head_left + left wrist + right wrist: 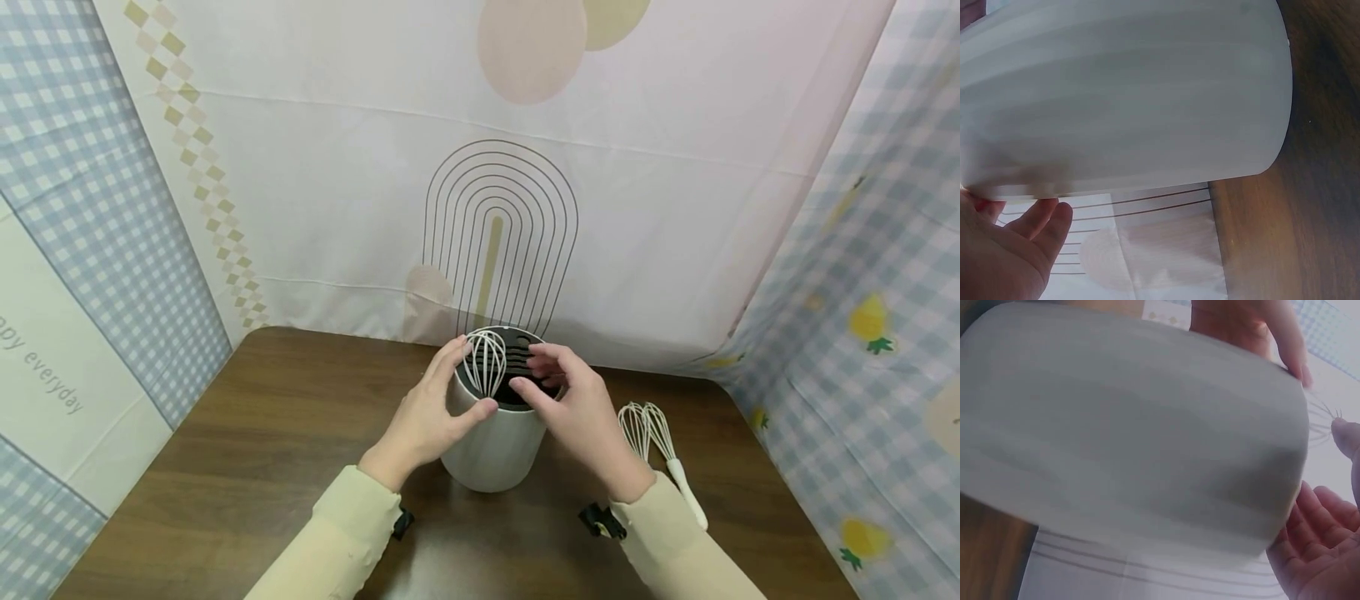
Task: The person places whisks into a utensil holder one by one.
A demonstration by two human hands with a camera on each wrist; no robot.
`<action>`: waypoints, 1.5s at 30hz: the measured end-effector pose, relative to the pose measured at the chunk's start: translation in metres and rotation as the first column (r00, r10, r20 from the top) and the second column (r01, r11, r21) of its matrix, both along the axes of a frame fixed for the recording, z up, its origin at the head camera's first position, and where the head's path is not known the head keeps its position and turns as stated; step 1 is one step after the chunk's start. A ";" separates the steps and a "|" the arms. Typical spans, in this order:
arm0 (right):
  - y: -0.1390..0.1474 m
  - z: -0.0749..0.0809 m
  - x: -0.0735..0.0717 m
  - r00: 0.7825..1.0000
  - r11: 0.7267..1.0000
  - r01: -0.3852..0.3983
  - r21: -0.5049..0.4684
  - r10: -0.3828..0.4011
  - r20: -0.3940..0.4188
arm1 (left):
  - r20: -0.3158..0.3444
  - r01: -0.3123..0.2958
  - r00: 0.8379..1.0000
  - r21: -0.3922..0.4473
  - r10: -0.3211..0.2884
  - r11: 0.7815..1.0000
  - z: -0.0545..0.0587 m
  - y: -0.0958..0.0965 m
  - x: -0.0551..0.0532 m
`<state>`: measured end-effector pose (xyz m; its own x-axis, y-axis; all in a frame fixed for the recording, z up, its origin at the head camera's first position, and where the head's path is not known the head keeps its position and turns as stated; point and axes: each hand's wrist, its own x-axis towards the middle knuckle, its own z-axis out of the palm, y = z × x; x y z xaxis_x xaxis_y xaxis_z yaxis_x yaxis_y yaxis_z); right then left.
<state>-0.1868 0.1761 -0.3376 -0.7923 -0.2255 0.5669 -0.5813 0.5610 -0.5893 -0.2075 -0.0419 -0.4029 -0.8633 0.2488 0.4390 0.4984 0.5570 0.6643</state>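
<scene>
A white cylindrical utensil holder [491, 454] with a black slotted top [512, 395] stands on the table near the back wall. One white whisk [486, 364] is in it, wire head up, at the left of the top; its handle is hidden inside. My left hand [427, 417] is spread at the holder's left rim, thumb at the front edge and fingers beside the whisk's wires. On the other side, my right hand [581, 408] has loosely bent fingers at the right rim, its thumb over the black top. The right wrist view shows that thumb apart from the holder.
Two more white whisks lie to the right of my right hand: one [634, 427] partly hidden by the forearm, the other [679, 475] with its handle towards me. The brown wooden table [300, 425] is bordered by a patterned cloth [337, 208] behind and at both sides.
</scene>
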 end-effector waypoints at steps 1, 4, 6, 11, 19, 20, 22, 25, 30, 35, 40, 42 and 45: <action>0.003 0.000 0.000 1.000 1.000 0.010 -0.006 -0.010 -0.004 | 0.004 -0.002 1.000 -0.002 0.002 1.000 0.000 0.000 0.000; 0.012 0.000 0.001 0.999 0.999 0.046 -0.020 -0.046 -0.011 | 0.017 -0.006 1.000 -0.006 0.006 1.000 0.001 0.000 0.000; 0.019 0.000 0.001 0.998 0.997 0.066 -0.032 -0.066 -0.008 | 0.022 -0.005 1.000 -0.007 0.006 1.000 0.001 0.000 0.000; 0.039 -0.004 0.001 0.995 0.994 0.102 -0.040 -0.102 0.022 | 0.024 -0.006 1.000 -0.011 0.006 1.000 0.001 0.001 0.000; 0.076 -0.023 0.008 0.974 0.978 0.205 0.049 -0.208 0.083 | 0.011 -0.003 1.000 -0.008 0.003 1.000 0.000 0.002 0.001; 0.082 -0.027 0.009 0.971 0.975 0.217 0.057 -0.221 0.093 | 0.009 0.000 1.000 -0.007 0.000 1.000 0.000 0.002 0.001; 0.093 -0.035 0.011 0.960 0.965 0.250 0.077 -0.257 0.112 | 0.004 0.008 1.000 -0.004 -0.008 1.000 0.000 0.002 0.001; 0.109 -0.047 0.012 0.942 0.951 0.293 0.103 -0.306 0.140 | -0.001 0.017 1.000 -0.002 -0.017 1.000 0.000 0.002 0.000; 0.131 -0.067 0.012 0.911 0.928 0.346 0.135 -0.367 0.190 | -0.006 0.013 1.000 0.005 -0.013 1.000 0.001 0.001 0.001; 0.149 -0.084 0.015 0.873 0.899 0.400 0.179 -0.433 0.226 | 0.002 0.010 1.000 0.002 -0.010 1.000 0.000 0.001 0.002; 0.162 -0.095 0.019 0.818 0.871 0.434 0.230 -0.488 0.305 | 0.002 0.013 1.000 0.001 -0.013 1.000 0.001 0.001 0.001; 0.166 -0.099 0.021 0.791 0.864 0.441 0.244 -0.503 0.348 | -0.002 0.014 1.000 0.005 -0.014 1.000 0.001 0.001 0.001; 0.169 -0.106 0.025 0.754 0.851 0.456 0.261 -0.525 0.395 | -0.001 0.010 1.000 0.009 -0.010 1.000 0.001 0.001 0.001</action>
